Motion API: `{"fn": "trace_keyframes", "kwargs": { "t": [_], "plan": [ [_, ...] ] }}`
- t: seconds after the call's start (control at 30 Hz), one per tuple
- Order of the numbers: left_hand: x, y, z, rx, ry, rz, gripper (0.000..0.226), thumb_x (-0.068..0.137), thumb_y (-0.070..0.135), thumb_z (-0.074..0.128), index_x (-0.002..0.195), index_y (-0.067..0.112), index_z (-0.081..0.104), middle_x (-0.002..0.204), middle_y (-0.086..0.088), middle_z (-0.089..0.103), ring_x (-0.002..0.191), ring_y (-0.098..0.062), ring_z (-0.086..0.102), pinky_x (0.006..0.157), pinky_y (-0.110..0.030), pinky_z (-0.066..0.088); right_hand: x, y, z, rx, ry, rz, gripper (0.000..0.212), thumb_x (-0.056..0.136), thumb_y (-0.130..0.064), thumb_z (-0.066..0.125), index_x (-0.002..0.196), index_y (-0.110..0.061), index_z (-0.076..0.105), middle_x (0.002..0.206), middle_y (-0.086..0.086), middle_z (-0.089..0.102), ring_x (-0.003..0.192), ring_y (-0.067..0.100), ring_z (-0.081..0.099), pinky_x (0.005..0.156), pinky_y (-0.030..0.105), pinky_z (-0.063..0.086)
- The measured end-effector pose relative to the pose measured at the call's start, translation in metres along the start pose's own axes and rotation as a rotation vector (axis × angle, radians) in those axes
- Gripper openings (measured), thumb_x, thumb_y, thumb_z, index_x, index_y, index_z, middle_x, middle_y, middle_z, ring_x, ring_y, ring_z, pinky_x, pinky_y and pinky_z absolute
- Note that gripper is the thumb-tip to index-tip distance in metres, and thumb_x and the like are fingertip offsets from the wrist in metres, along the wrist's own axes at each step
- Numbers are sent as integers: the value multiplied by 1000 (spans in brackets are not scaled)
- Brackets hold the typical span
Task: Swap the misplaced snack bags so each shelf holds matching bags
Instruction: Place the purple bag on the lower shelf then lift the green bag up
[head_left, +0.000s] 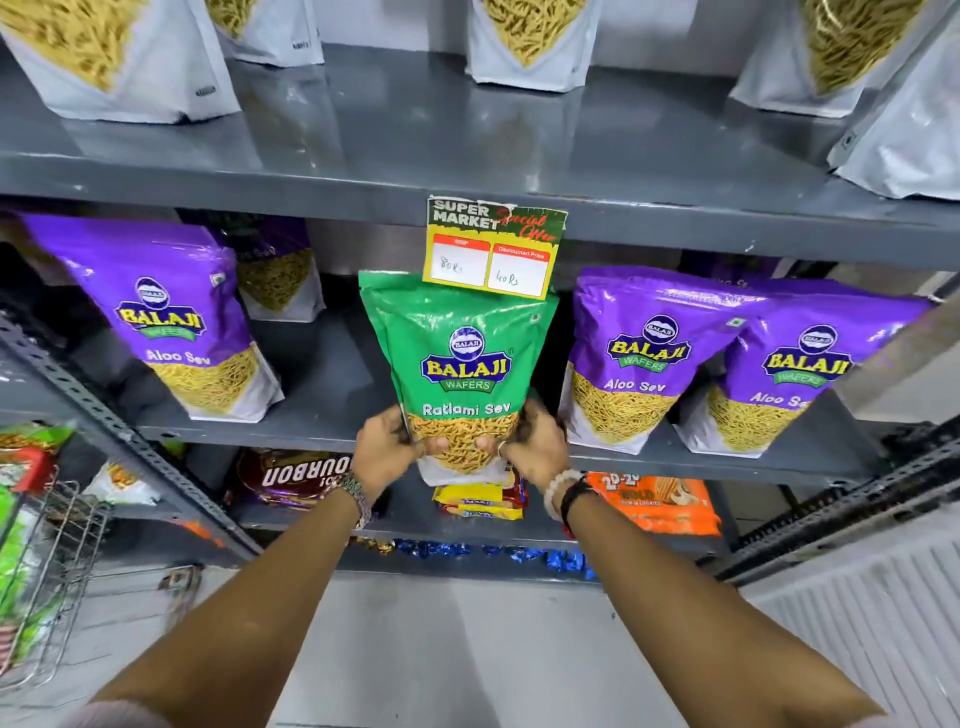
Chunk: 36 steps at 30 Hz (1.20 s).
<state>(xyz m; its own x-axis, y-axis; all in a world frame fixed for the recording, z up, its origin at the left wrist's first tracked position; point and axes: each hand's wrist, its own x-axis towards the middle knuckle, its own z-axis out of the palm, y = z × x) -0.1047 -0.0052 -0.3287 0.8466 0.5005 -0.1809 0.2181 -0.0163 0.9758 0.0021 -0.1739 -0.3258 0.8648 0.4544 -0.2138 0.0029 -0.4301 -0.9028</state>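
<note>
A green Ratlami Sev bag (460, 358) stands upright at the front middle of the grey middle shelf (322, 395). My left hand (387, 449) grips its lower left corner and my right hand (535, 441) grips its lower right corner, thumbs on the front. Purple Aloo Sev bags surround it: one at the left (166, 317), one behind that (278, 270), and two at the right (644, 358) (795, 374). On the upper shelf (415, 130) stand several bags with white bottoms (530, 41); their tops are cut off, so their colour is hidden.
A price tag (493, 247) hangs from the upper shelf's front edge, just over the green bag's top. Biscuit packs (296, 475) (654, 499) lie on the shelf below. A wire basket (47, 561) with green packs sits at the lower left. A slotted metal upright (104, 415) runs diagonally at the left.
</note>
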Motion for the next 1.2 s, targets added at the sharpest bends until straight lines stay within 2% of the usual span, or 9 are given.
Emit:
{"fn": "trace_keyframes", "kwargs": {
  "t": [0.07,0.13,0.27,0.47,0.6,0.73,0.93,1.07,1.2],
  "plan": [
    [-22,-3,-7,-27,17,-4,40,61,-2,78,97,10,65,81,13,74,78,0,69,66,-15,56,-16,0,7,-8,-22,11,54,47,-37,82,96,-37,59,105,-3,73,97,16,67,92,45,53],
    [-47,-7,-16,-14,51,-11,35,61,1,79,90,16,67,67,23,72,75,3,68,65,-14,56,-37,-6,13,-20,-48,-5,49,51,-34,83,95,-31,62,100,-3,75,93,15,68,90,44,54],
    [-89,-7,-34,-66,146,-7,34,59,1,80,85,18,67,68,19,74,75,-4,70,62,-17,57,-72,-19,22,39,-108,-68,41,49,-34,85,85,-35,65,94,-5,75,89,12,69,88,43,55],
    [-133,46,-60,-120,285,159,44,64,1,77,104,8,63,69,21,73,74,2,69,64,-12,54,-106,-77,21,127,-158,-221,46,49,-41,85,91,-30,69,90,-3,77,86,12,71,84,45,57],
    [-151,102,-73,-136,338,330,54,55,16,80,107,13,63,78,15,74,81,-2,68,77,-19,56,-119,-136,6,174,-115,-394,43,44,-46,85,84,-40,70,87,-1,77,87,18,71,85,45,57],
    [-146,180,-74,-185,294,491,60,46,20,79,102,9,60,72,21,74,74,4,67,69,-11,54,-120,-195,-26,245,-43,-527,41,47,-40,86,83,-31,71,86,-2,77,86,16,71,84,44,57],
    [-103,277,-54,-160,201,612,41,68,-5,71,107,2,60,70,23,71,67,3,67,64,-11,54,-98,-260,-91,318,87,-668,37,51,-36,86,83,-23,72,84,-4,77,87,15,71,83,39,57],
    [-66,312,-29,-111,159,626,28,67,-1,75,87,15,64,66,18,73,66,3,66,62,-11,53,-72,-277,-128,316,138,-701,27,59,-21,84,82,-21,70,83,-9,75,81,10,68,82,33,55],
    [-32,328,-7,-93,136,596,28,64,5,79,82,18,63,97,-13,71,64,5,66,63,-12,54,-42,-279,-151,293,215,-683,32,64,-15,81,94,-14,67,99,11,71,87,17,65,87,37,54]
  ]
}}
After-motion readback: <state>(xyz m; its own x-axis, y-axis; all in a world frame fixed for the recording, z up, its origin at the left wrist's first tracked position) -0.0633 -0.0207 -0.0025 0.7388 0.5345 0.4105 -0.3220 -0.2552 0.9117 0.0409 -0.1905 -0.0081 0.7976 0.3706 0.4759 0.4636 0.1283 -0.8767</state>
